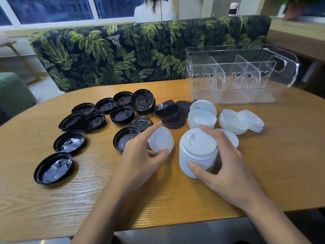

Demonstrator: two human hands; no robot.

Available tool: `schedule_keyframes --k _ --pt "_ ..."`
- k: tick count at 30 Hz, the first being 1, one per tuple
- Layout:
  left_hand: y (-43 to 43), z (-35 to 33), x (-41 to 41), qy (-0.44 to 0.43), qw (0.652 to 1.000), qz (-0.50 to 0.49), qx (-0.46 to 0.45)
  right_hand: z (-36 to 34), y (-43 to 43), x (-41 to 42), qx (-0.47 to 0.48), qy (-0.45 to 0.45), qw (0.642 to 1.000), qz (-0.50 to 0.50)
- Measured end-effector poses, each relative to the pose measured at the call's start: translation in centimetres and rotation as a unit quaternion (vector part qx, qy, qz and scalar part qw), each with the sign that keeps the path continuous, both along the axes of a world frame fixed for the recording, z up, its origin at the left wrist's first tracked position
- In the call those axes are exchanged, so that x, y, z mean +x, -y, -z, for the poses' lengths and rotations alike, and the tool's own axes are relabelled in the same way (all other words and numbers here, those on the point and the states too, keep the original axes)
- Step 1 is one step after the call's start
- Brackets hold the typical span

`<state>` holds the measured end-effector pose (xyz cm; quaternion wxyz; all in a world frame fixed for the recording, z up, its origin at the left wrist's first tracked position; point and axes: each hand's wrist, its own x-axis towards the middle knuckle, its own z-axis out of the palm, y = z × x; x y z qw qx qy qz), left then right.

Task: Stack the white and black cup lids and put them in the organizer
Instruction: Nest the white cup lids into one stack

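Left hand (139, 157): thumb and lower fingers pinch a single white lid (161, 141) by its edge, tilted up on its side. The index finger sticks out straight over the top of it.
Right hand (223, 166): wrapped round a white stack (198, 152), thumb low on the near side and fingers curled over the top and far side. The stack leans a bit. Honestly can't tell if its bottom touches the worktop (175, 199).
Gap between the two: the single lid sits just left of the stack, close but not touching.
Loose white lids (202, 118): just past the right hand. One short pile has another lid propped behind it. A second pile (232, 121) further right has a lid leaning on its right side. One more lid (232, 138) peeks out from behind the right hand's fingers.
Black lids (121, 114): scattered past and to the left of the left hand, most of them upside down. A few overlap, and a small heap lies next to the white piles. One (126, 139) is right behind the left hand, partly hidden by it.
Organizer (228, 48): clear plastic with dividers and little heart cutouts. It stands on the worktop beyond the white piles, well apart from both hands, off to the far right.
Behind it all: a sofa (123, 53) with a palm-leaf print sits along the far edge of the worktop. A person (154, 11) in white is beyond it by the window.
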<state>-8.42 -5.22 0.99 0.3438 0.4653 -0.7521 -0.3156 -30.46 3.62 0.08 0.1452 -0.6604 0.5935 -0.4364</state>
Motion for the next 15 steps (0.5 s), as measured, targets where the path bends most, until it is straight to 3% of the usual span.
schedule_keyframes --k 7,15 --pt "0.0 0.1 0.1 0.005 0.999 -0.034 -0.024 -0.1 0.0 0.4 -0.019 0.002 1.0 -0.009" --pt "-0.9 -1.7 -0.9 -0.176 0.983 -0.04 -0.033 0.0 -0.1 0.6 -0.02 0.012 1.0 -0.011"
